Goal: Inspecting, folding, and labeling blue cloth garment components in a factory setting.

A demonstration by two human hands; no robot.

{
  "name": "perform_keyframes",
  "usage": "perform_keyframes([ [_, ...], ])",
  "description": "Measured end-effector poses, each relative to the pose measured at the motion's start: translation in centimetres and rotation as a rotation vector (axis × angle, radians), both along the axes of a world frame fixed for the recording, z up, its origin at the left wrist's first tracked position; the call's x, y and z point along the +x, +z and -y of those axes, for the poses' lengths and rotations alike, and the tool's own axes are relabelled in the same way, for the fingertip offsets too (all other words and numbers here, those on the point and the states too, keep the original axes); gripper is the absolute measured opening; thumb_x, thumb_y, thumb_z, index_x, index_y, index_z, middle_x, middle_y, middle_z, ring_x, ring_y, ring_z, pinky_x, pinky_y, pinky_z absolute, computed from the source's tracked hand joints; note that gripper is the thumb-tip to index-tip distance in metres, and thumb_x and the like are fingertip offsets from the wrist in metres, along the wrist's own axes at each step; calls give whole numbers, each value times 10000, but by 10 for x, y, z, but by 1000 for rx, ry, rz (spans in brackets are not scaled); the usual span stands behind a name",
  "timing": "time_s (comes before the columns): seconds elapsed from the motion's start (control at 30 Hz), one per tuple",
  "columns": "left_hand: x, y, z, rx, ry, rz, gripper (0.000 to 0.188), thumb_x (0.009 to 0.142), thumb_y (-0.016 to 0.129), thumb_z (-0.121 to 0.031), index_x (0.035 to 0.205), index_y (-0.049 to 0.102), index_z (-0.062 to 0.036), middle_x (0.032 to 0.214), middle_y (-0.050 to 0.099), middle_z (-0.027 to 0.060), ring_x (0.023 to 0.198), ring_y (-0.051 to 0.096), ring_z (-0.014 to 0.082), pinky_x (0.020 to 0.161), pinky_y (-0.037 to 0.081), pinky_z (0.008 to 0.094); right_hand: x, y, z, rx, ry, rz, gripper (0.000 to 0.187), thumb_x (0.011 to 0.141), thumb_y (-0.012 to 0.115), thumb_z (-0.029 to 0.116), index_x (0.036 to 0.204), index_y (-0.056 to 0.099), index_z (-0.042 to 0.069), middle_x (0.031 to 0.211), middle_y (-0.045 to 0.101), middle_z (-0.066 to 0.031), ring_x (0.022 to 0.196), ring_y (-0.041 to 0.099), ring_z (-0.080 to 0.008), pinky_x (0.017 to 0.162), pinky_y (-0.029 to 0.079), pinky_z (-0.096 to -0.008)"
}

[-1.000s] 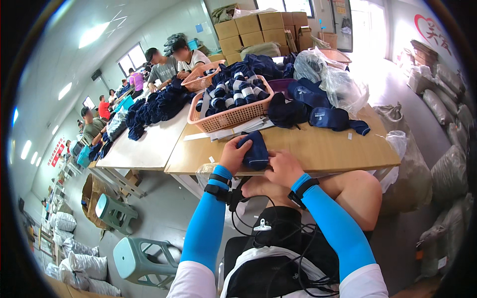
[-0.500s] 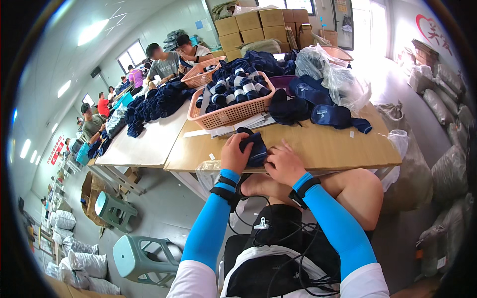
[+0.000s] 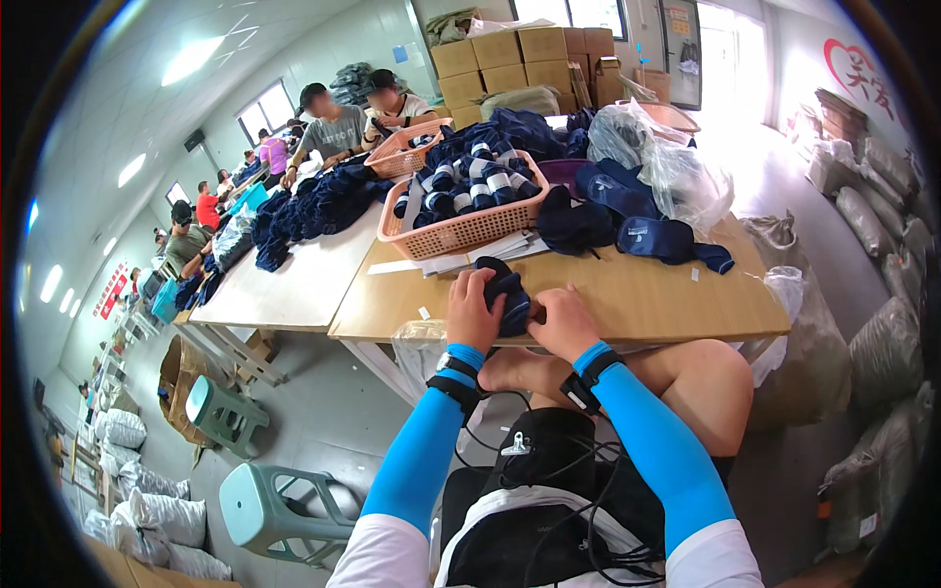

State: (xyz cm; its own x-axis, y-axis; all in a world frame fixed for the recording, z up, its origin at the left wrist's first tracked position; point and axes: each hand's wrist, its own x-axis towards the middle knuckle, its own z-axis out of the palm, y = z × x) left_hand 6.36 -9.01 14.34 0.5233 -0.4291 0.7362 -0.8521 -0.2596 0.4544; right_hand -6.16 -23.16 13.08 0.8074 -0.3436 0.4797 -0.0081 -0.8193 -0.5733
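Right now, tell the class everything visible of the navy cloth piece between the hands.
The navy cloth piece looks soft and bunched, with a rounded, darker part at its far end. It is held over the near part of the table; whether it rests there is unclear. The left grip covers its left side; the right grip is at its right edge, apparently touching. Its full shape is hidden.

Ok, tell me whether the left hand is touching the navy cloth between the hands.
Touching. The head view shows the left hand gripping the left side of the navy cloth, fingers over it.
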Motion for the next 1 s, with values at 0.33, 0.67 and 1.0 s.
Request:
perform_keyframes([
  [0.33, -6, 1, -5, 61, 29, 361, 212, 807, 801, -93, 1007, 745, -134, 1139, 616, 56, 1150, 580, 329, 980, 485, 462, -3, 7, -3, -76, -80, -10, 140, 754, 809, 150, 867, 762, 82, 916, 732, -140, 992, 669, -359, 888, 529, -490],
  [0.67, 2, -2, -14, 300, -190, 172, 206, 929, 635, -109, 1093, 756, -75, 1163, 720, 72, 1106, 645, 342, 981, 532, 462, -14, -6, 0, -158, 74, 103, 183, 782, 727, 179, 902, 781, 53, 1094, 682, -144, 1089, 640, -346, 947, 524, -482],
  [1.0, 13, -6, -31, 431, -374, 288, 529, 969, 568, -337, 1392, 623, -25, 1386, 603, 188, 1324, 508, 421, 1176, 377, 516, -22, 3, -5, -143, 214, 44, 164, 814, 701, 177, 878, 751, 34, 1504, 482, -183, 1308, 558, -375, 1074, 486, -473],
])
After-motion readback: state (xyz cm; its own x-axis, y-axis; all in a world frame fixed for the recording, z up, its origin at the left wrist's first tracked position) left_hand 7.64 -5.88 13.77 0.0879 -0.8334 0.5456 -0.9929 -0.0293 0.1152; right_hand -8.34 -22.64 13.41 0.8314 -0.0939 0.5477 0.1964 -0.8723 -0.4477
